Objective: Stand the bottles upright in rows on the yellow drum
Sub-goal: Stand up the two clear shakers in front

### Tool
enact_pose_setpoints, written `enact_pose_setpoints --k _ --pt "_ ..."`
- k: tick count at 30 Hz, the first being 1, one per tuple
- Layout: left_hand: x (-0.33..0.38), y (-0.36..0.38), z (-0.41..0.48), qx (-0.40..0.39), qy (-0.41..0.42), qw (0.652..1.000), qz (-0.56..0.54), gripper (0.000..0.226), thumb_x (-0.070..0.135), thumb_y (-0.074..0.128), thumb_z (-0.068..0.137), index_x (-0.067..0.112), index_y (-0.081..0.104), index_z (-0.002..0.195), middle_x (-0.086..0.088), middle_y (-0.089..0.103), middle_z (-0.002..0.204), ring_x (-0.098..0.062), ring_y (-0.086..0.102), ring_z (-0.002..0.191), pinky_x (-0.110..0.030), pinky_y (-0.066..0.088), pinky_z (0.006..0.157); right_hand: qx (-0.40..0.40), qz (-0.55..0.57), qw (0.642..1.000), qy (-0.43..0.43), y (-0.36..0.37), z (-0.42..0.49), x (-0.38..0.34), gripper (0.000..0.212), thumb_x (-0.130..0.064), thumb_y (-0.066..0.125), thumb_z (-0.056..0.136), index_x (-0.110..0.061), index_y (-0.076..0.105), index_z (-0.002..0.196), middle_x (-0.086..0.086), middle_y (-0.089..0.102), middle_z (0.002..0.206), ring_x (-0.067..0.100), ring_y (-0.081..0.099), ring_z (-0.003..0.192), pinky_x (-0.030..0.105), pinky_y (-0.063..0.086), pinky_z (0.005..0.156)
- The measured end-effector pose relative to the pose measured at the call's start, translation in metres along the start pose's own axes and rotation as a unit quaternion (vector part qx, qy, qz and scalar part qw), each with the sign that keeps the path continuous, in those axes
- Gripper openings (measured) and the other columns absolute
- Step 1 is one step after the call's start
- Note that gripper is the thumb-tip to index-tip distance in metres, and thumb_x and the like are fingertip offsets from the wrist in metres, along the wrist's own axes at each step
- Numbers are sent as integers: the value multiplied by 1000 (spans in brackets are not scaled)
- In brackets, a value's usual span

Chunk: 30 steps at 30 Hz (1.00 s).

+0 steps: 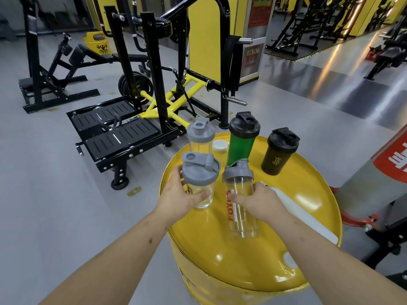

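On the yellow drum (253,256) three shaker bottles stand upright along the far side: a clear one with a grey lid (200,134), a green one with a black lid (242,139) and a black one (278,151). My left hand (180,197) grips a clear grey-lidded bottle (200,179) standing at the drum's left edge. My right hand (262,201) holds a taller clear bottle with red lettering (241,208) in the middle of the drum. A white bottle (308,216) lies on its side to the right, partly behind my right arm.
A small white cap (219,145) sits between the far clear and green bottles. A black and yellow gym machine (141,106) stands on the grey floor behind the drum. A grey and red post (378,172) rises close to the drum's right.
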State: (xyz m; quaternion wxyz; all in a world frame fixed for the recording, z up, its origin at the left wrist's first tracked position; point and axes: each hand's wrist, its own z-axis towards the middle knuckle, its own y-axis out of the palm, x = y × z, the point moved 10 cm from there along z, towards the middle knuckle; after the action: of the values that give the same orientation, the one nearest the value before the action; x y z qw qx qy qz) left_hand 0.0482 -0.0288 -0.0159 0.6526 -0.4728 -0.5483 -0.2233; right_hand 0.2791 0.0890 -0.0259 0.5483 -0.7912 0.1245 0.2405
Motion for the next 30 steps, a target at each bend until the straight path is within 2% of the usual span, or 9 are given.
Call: enact_pose_setpoints --k 3,5,10,14,16,19,21,25,30 --pt "-4 3 -1 -6 -14 1000 16 85 41 92 74 39 39 140 23 56 130 -7 55 121 -17 46 79 12 20 1000 -5 -6 -1 -1 71 -73 73 69 -17 53 108 1 62 102 21 61 93 37 52 74" --pt "-5 4 0 -5 -16 1000 16 82 41 92 74 41 40 137 22 56 129 -8 56 120 -16 46 75 16 28 999 -6 -8 0 -1 71 -73 73 68 -18 53 108 0 62 100 21 61 92 37 52 73" --pt "-5 5 2 -7 -14 1000 11 83 39 92 75 41 40 139 24 56 127 -9 57 120 -24 49 83 27 46 998 -14 -14 0 1 67 -72 75 69 -20 54 106 -4 62 94 15 61 84 33 48 64" --pt "-4 6 3 -10 -10 1000 5 85 37 92 75 41 39 140 31 53 123 -9 57 118 -22 48 85 43 80 996 -22 -23 0 3 67 -69 77 71 -22 53 112 -8 61 93 6 57 80 28 44 58" --pt "-4 6 3 -10 -10 1000 3 82 38 92 75 44 38 137 34 52 122 -8 56 117 -20 47 83 53 103 993 -31 -26 1 3 72 -67 78 71 -21 52 120 -9 61 98 8 59 85 28 44 60" --pt "-2 6 3 -9 -8 1000 5 81 40 92 75 46 37 134 34 51 123 -6 55 116 -18 45 80 73 144 986 -48 -30 1 3 90 -67 79 69 -20 44 138 -5 61 119 17 62 106 35 53 79" --pt "-2 7 4 -10 -6 1000 5 80 39 92 75 46 37 133 33 52 123 -8 55 117 -21 46 83 85 174 979 -61 -32 -2 3 94 -59 83 70 -21 39 144 -4 59 127 18 60 113 35 51 84" --pt "-2 8 5 -11 -4 1000 9 78 39 91 75 46 36 131 33 51 122 -8 55 116 -21 46 84 92 211 969 -88 -28 -5 4 91 -45 88 73 -25 37 146 -5 57 131 15 56 120 29 44 83" --pt "-3 7 5 -8 0 1000 14 80 39 91 76 46 35 133 35 50 120 -6 54 114 -20 44 83 97 255 956 -111 -22 -5 5 90 -39 92 69 -27 40 142 -11 55 136 11 53 127 27 45 92"
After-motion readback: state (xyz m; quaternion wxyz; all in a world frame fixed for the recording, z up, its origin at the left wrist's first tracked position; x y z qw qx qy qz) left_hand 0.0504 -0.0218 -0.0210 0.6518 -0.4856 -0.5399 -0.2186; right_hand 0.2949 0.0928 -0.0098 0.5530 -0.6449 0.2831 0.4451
